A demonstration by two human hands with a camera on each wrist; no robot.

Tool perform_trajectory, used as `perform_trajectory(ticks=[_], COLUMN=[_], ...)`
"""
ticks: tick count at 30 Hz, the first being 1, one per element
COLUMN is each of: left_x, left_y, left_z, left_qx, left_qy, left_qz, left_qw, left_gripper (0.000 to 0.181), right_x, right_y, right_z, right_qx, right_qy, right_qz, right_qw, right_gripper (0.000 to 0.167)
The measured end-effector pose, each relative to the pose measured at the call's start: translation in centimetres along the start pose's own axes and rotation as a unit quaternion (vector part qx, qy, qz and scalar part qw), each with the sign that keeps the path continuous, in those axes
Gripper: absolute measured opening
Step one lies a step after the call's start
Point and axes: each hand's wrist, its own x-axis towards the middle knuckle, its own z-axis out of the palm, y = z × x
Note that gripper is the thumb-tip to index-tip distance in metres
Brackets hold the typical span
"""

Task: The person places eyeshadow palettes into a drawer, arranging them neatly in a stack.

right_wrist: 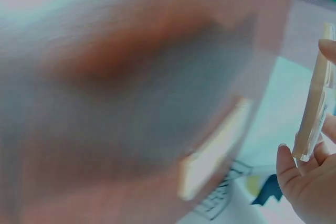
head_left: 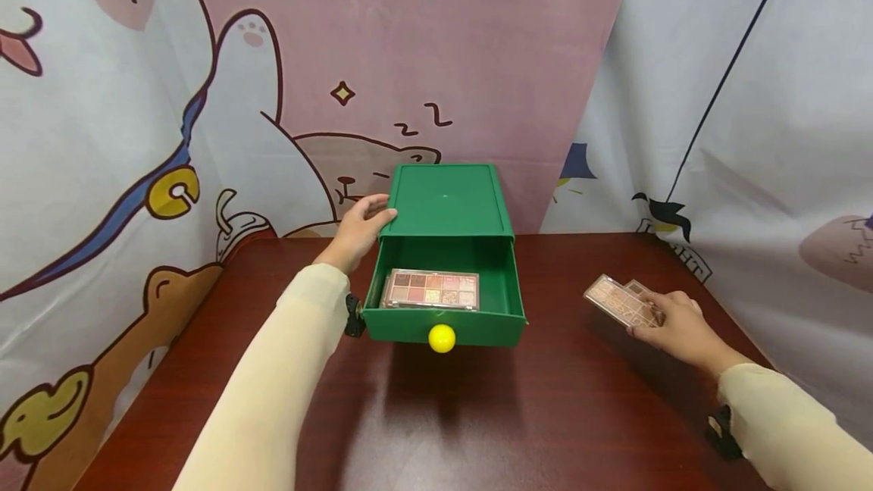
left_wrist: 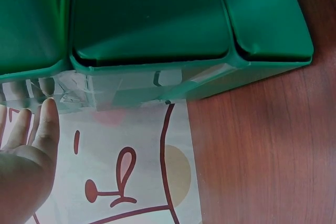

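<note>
A green drawer box [head_left: 446, 199] stands on the table, its drawer [head_left: 402, 330] pulled out toward me by a yellow round knob [head_left: 442, 338]. Inside, on the left, lies an eyeshadow palette [head_left: 433, 288]; an edge beneath it hints at another, but I cannot tell. My left hand [head_left: 357, 232] rests against the box's left side with fairly straight fingers, which the left wrist view also shows. Off to the right, my right hand [head_left: 682, 328] pinches an eyeshadow palette [head_left: 617, 300] above the table. Behind it, partly hidden, a second palette [head_left: 636, 288] lies on the table; it appears blurred in the right wrist view.
The reddish-brown table [head_left: 559, 415] reaches back to a printed cartoon curtain [head_left: 477, 44]. More of that cloth [head_left: 784, 135] hangs along the right side. Dark bands sit on both wrists.
</note>
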Motion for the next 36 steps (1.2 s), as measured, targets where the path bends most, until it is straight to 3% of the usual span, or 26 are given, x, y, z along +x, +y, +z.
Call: perform_trajectory(ticks=[18, 26, 36], left_x=[0.1, 0.0, 0.0], left_y=[-0.2, -0.2, -0.1], left_z=[0.1, 0.0, 0.0], left_qx=[-0.001, 0.005, 0.01], left_qy=[0.005, 0.005, 0.002], left_qz=[-0.001, 0.003, 0.006], left_qw=[1.0, 1.0, 0.9999], left_gripper=[0.049, 0.048, 0.048], right_x=[8.0, 9.2, 9.7], right_y=[-10.5, -16.3, -23.2], right_z=[-6.3, -8.1, -8.3], right_qx=[0.03, 0.041, 0.049], right_qy=[-0.002, -0.02, -0.079], right_qz=[-0.054, -0.095, -0.143], right_qw=[0.9981, 0.9944, 0.9854], right_gripper=[0.064, 0.06, 0.056])
